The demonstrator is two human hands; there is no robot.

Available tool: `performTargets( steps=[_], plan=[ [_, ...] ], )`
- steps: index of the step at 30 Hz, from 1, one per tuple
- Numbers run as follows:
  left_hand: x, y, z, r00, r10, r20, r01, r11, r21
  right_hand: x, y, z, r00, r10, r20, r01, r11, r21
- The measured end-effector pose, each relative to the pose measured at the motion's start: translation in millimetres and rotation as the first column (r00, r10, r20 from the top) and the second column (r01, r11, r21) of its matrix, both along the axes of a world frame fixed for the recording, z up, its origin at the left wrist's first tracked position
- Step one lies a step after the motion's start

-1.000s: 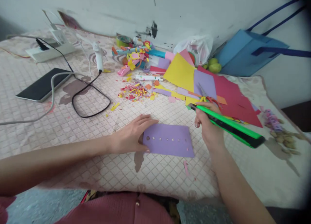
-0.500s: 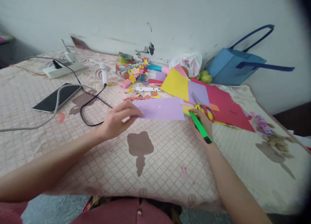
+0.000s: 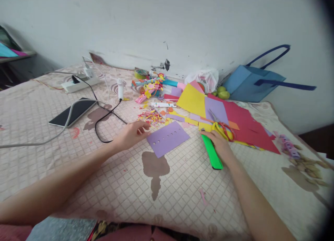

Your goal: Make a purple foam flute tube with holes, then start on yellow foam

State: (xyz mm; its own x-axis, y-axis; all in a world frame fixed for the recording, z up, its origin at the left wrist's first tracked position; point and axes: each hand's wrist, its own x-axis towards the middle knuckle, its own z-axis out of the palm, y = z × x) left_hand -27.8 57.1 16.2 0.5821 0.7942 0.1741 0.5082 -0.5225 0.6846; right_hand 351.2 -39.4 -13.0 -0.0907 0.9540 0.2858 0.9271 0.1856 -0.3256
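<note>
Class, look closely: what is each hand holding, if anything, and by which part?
The right hand appears to hold the cutter by its far end. The left hand is at the card's left corner; whether it grips cannot be told.

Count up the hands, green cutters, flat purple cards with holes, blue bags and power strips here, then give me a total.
Left hand and right hand: 2
Green cutter: 1
Flat purple card with holes: 1
Blue bag: 1
Power strip: 1
Total: 6
</note>
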Motion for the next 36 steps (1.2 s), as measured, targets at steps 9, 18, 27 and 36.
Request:
performTargets(
  steps=[9,18,27,36],
  plan=[
    [20,-8,-3.1,0.964,0.023,-0.267,0.005,0.995,0.104,-3,-11,6.9,0.999,0.014,-0.030,-0.013,0.999,0.047],
    [16,1,-16.7,0.996,0.032,0.085,-0.013,0.976,-0.217,-39,-23,10.4,0.976,-0.204,-0.079,0.197,0.977,-0.088],
    [6,9,-13.9,0.947,0.061,0.315,0.122,0.840,-0.529,-29,-26,5.6,0.786,-0.213,-0.580,0.131,0.975,-0.180],
    [-6,15,-8.7,0.949,0.011,0.315,0.188,0.783,-0.593,-44,-22,9.8,0.427,-0.249,-0.869,0.056,0.967,-0.250]
  ],
)
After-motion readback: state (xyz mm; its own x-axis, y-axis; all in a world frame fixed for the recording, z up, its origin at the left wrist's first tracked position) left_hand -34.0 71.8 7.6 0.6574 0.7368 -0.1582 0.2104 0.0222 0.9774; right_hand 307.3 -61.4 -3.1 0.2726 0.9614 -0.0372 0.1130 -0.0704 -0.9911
